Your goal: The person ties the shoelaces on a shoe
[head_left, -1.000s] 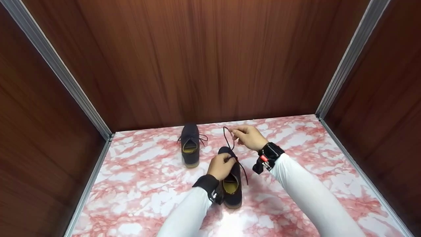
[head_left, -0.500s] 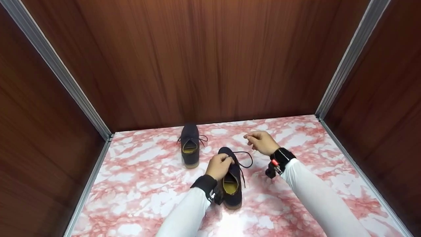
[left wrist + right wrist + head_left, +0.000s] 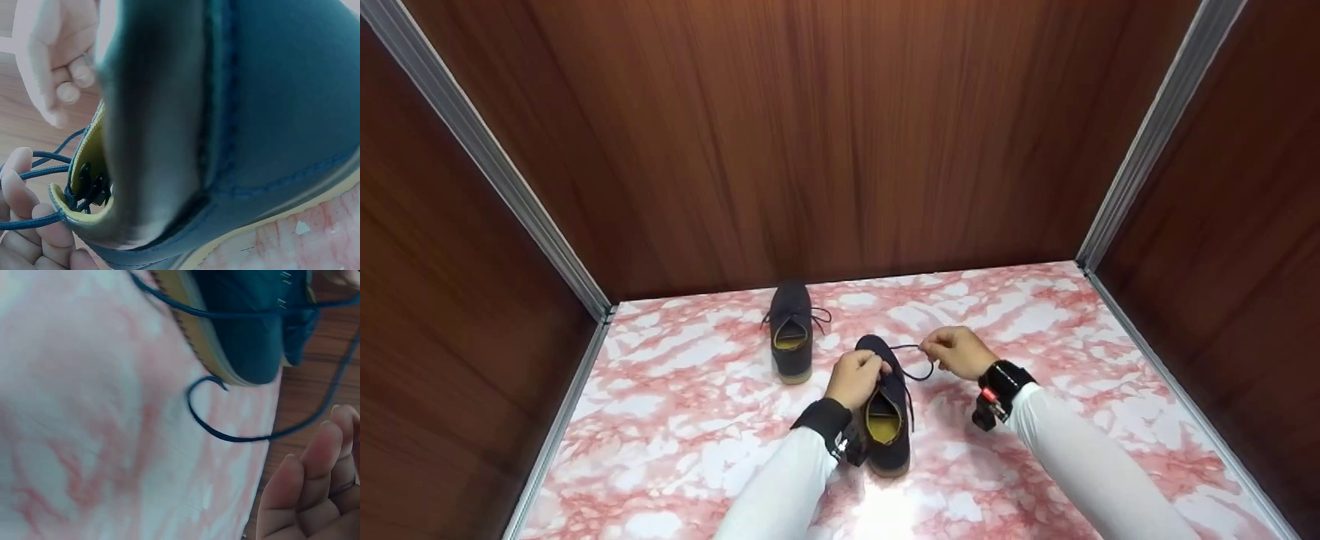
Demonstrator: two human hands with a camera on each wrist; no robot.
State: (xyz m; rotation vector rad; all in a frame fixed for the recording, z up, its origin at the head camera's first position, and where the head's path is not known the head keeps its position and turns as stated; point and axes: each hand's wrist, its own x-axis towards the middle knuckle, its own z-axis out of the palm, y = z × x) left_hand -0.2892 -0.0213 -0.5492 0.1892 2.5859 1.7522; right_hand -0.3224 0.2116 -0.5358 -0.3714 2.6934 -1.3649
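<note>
A dark navy lace-up shoe [image 3: 891, 454] with a yellow lining stands toe-away on the surface. My left hand [image 3: 855, 381] pinches at the lacing over its tongue. Blue laces [image 3: 42, 170] cross those fingers in the left wrist view. To the right of the shoe, a shoelace [image 3: 916, 377] bends out in a loop. My right hand [image 3: 960, 352] has thumb and fingertips together at the top of that loop. In the right wrist view, the lace [image 3: 236, 439] curves past the fingers [image 3: 323, 444] of the right hand; the thumb is hidden there.
A matching navy shoe [image 3: 791, 300], its lace tied in a bow, stands to the left and farther back. The surface [image 3: 697, 420] is pink-and-white marbled. Brown wood panels [image 3: 840, 150] with grey metal corner strips rise at the back and both sides.
My right hand held the lace up beyond the toe, then let it go and moved right. The lace dropped into a loop, and the hand has come down to it. The left hand stays at the tongue.
</note>
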